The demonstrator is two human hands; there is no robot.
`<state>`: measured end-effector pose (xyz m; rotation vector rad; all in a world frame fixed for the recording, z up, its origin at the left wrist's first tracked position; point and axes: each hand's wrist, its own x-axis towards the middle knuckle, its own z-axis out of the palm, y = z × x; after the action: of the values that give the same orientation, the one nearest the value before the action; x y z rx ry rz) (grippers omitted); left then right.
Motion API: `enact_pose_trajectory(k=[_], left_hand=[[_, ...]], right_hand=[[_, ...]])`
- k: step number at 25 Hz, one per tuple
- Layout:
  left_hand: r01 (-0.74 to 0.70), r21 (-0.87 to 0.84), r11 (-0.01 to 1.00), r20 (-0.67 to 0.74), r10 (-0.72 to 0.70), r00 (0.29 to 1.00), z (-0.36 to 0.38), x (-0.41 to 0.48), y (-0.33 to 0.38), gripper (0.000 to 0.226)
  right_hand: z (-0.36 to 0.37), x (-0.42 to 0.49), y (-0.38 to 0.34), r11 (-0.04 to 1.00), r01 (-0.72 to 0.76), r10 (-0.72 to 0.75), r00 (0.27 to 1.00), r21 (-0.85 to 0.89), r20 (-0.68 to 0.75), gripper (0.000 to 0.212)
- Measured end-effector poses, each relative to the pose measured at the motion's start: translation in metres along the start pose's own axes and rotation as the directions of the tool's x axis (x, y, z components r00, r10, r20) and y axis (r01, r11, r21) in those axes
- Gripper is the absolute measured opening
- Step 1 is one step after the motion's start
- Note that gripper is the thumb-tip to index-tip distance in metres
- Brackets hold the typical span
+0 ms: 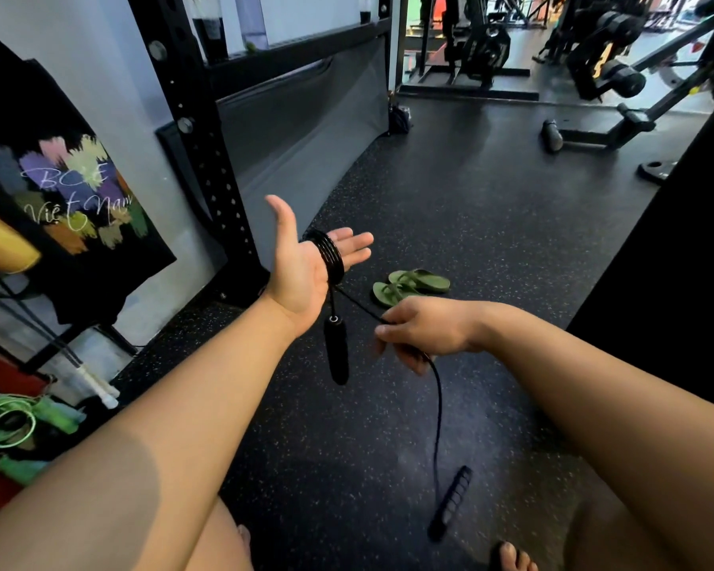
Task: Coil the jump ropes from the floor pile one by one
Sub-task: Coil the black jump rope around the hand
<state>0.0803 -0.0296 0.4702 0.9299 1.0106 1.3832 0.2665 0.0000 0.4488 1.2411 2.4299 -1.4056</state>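
A black jump rope [330,253] is wound in several turns around the fingers of my left hand [306,261], which is held palm up with fingers spread. One black handle [337,350] hangs below that hand. My right hand [421,333] pinches the rope's free stretch just to the right. From it the cord drops to the second handle [450,502], which dangles just above the floor between my feet. A green jump rope [7,424], coiled, lies at the far left on the floor.
A black rack upright [207,150] and a hanging black tote bag [58,191] stand to the left. Green flip-flops [409,284] lie on the speckled rubber floor ahead. Weight machines [594,68] fill the back right. A white-handled rope [95,385] hangs at left.
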Motion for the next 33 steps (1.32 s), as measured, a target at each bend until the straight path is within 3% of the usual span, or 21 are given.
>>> enact_pose_trajectory(k=[3,6,8,11,14,17,19,21,24,27,30,33], left_hand=[[0.089,0.304,0.948,-0.012,-0.090,0.996,0.000,0.006,-0.011,0.120],[0.168,0.546,0.821,0.054,-0.234,0.971,0.001,0.004,-0.016,0.129],[0.190,0.639,0.746,0.150,-0.363,0.920,0.005,-0.004,-0.014,0.130],[0.241,0.657,0.714,0.285,-0.532,0.797,0.012,-0.014,-0.009,0.134],[0.323,0.523,0.789,0.391,-0.559,0.731,0.016,-0.015,-0.001,0.132],[0.349,0.374,0.859,0.499,-0.504,0.705,0.016,-0.016,0.003,0.126],[0.357,0.287,0.889,0.535,-0.458,0.710,0.015,-0.018,0.003,0.122],[0.343,0.186,0.921,0.541,-0.387,0.747,0.014,-0.020,0.003,0.123],[0.310,-0.066,0.948,0.455,-0.248,0.855,0.010,-0.020,0.007,0.123],[0.171,-0.285,0.943,0.305,-0.080,0.949,0.004,-0.018,0.014,0.123],[0.044,-0.355,0.934,0.170,0.019,0.985,0.002,-0.013,0.013,0.123],[-0.020,-0.356,0.934,0.074,0.050,0.996,-0.002,-0.008,0.011,0.122]], right_hand=[[-0.007,-0.007,-0.011,0.988,0.132,-0.139,0.987,-0.086,-0.083,0.028],[-0.022,-0.010,-0.011,0.943,0.254,-0.306,0.915,-0.213,-0.262,0.024],[-0.031,-0.012,-0.008,0.921,0.307,-0.376,0.864,-0.242,-0.336,0.026],[-0.040,-0.014,0.002,0.921,0.370,-0.386,0.819,-0.123,-0.425,0.031],[-0.041,-0.007,0.015,0.904,0.423,-0.400,0.784,-0.062,-0.475,0.044],[-0.033,0.001,0.025,0.921,0.387,-0.362,0.796,-0.053,-0.485,0.057],[-0.022,0.005,0.029,0.940,0.337,-0.323,0.819,-0.057,-0.474,0.071],[-0.008,0.009,0.031,0.944,0.328,-0.272,0.840,0.040,-0.469,0.071],[0.014,0.017,0.031,0.924,0.338,-0.230,0.866,0.181,-0.443,0.057],[0.027,0.029,0.036,0.952,0.261,-0.203,0.929,0.161,-0.308,0.041],[0.028,0.035,0.040,0.990,0.099,-0.084,0.985,0.097,-0.149,0.032],[0.020,0.030,0.038,1.000,0.006,-0.008,0.996,-0.019,-0.085,0.035]])
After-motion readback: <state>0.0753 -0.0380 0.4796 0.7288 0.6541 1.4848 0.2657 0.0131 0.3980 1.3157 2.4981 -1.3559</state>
